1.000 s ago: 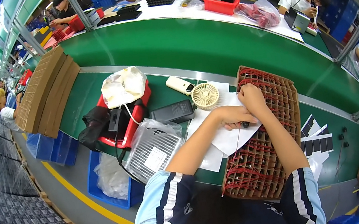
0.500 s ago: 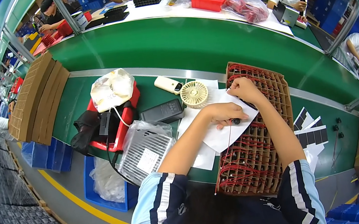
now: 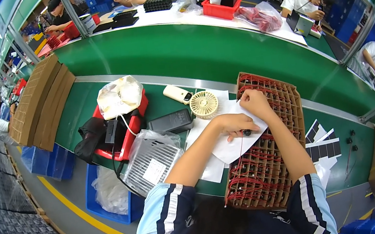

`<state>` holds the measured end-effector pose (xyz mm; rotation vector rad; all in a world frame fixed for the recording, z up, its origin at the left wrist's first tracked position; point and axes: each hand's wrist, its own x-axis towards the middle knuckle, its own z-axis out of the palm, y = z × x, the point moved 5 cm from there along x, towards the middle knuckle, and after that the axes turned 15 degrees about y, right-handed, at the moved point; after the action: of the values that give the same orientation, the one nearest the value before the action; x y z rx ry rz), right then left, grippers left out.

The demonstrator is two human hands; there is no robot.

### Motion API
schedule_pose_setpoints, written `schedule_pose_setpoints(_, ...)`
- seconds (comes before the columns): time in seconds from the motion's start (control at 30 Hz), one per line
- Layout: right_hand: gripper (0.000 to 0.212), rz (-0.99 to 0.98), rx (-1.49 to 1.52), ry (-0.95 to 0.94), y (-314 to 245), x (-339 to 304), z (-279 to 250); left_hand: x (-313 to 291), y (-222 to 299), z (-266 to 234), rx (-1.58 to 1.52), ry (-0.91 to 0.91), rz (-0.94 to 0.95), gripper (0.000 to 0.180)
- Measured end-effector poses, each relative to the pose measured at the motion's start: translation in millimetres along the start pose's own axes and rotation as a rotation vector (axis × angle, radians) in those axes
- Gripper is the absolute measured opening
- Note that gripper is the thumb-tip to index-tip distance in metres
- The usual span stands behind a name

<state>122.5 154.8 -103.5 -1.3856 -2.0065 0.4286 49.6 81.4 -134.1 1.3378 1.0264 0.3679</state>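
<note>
My left hand [image 3: 235,125] is closed over the white paper, its fingers on a small black round part [image 3: 247,132] with thin red wire trailing down from it. Just beyond it, my right hand [image 3: 253,101] has its fingers pinched together near the paper's upper right edge; whatever they hold is hidden. The white sheet [image 3: 235,150] lies partly across a cardboard divider box [image 3: 298,115]. Its many cells contain small dark parts with red wires [image 3: 249,179].
Left of the paper are a cream handheld fan [image 3: 204,104], a black case [image 3: 170,122], a bagged striped panel [image 3: 153,162] and a red bin [image 3: 127,147]. Sheets of black labels [image 3: 323,149] and loose black parts [image 3: 353,140] lie at right. Co-workers sit across the green divider [image 3: 177,46].
The whole view has shifted slightly. Both hands stay over the paper, and the dark edge that showed beneath my right hand is no longer visible.
</note>
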Motion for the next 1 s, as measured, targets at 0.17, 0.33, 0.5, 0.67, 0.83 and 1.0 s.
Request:
schedule_pose_setpoints(0.17, 0.013, -0.023, 0.016, 0.056, -6.3, -5.3, -3.1, 0.1, -3.7, 2.2, -0.01, 0.02, -0.018, 0.048)
schedule_pose_setpoints(0.33, 0.012, 0.006, 0.059, 0.135, -0.7, -3.8, -14.9, 1.4, -3.9, 0.1, -0.013, 0.016, -0.02, 0.045)
schedule_pose_setpoints(0.5, 0.011, -0.022, 0.119, 0.237, 25.4, -5.1, -66.2, -0.7, 0.3, -3.3, -0.076, -0.019, -0.046, 0.032)
schedule_pose_setpoints(0.67, 0.013, -0.002, 0.394, 0.4, 37.3, -13.5, -137.0, -10.9, 5.9, -4.7, -0.125, -0.013, -0.021, 0.029)
schedule_pose_setpoints(0.83, 0.021, 0.086, 0.713, 0.273, -14.7, -27.3, -168.8, -19.9, 15.4, -15.4, -0.475, 0.123, 0.128, 0.039)
schedule_pose_setpoints(1.0, 0.016, 0.006, 0.952, 0.121, -48.6, -23.7, -134.1, -31.3, 52.2, -33.1, -1.101, 0.129, 0.301, 0.04)
